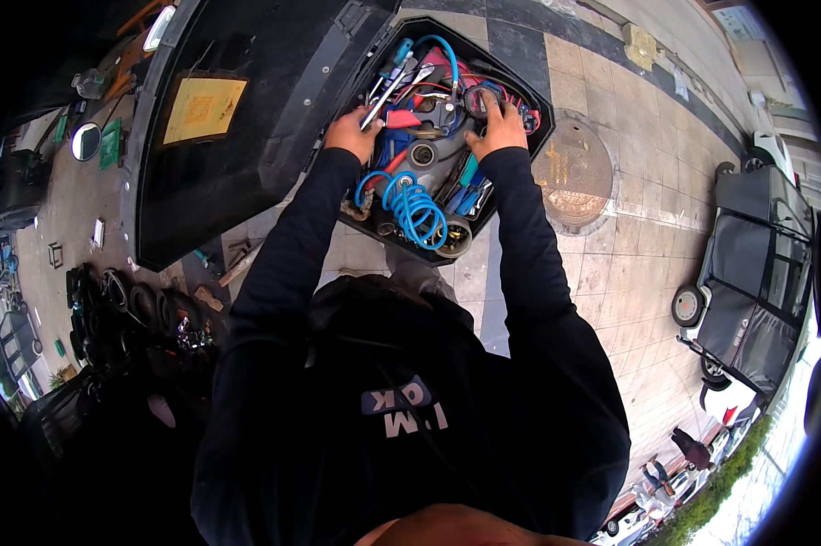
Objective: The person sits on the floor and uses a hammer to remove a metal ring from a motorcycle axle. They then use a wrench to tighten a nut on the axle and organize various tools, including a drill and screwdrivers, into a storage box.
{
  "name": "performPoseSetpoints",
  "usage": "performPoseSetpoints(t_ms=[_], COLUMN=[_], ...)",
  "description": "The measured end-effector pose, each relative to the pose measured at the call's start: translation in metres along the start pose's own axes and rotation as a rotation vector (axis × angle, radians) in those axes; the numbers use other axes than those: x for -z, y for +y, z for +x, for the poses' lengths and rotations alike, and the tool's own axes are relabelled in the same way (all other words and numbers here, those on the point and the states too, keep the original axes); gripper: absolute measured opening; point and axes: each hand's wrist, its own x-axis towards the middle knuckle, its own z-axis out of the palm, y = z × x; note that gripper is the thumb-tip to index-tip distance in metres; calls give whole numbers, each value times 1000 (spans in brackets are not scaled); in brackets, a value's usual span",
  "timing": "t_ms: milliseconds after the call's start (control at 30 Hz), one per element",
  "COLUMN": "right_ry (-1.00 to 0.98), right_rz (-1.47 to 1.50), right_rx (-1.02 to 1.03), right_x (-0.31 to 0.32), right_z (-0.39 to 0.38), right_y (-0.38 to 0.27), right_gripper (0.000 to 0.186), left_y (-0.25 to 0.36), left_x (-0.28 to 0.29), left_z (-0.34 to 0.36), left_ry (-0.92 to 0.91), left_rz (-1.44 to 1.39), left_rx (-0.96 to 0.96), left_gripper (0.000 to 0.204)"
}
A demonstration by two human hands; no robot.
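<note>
A black toolbox (542,102) stands in front of me, crammed with tools and hoses. My left hand (354,135) is at its left side, fingers curled round the lower end of a long silver tool (390,91). Beside those fingers lies a red-handled tool (401,119). My right hand (501,129) reaches into the far right part, thumb and fingers apart, with fingertips against a round dark gauge (477,100). Between my hands is a grey metal part (422,155) with a round opening. A coiled blue air hose (415,207) lies on the near side.
The toolbox's large black lid (274,100) leans open to the left, with a yellow label (203,110) on it. A round manhole cover (572,173) is set in the paving at right. Dark tyres (142,302) lie at left; a grey vehicle (747,273) is parked at far right.
</note>
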Motion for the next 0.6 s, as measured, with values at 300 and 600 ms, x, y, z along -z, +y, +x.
performPoseSetpoints(t_ms=[300,600], right_ry=[50,-116], right_rz=[-41,-131], right_rx=[251,273], right_x=[60,12], right_z=[47,-42], right_y=[-21,-53], right_gripper=[69,77], left_y=[-32,-18], left_x=[30,49], left_z=[5,-2], left_ry=[-193,-166], left_rz=[-639,-482], left_rx=[303,227], left_gripper=[32,25])
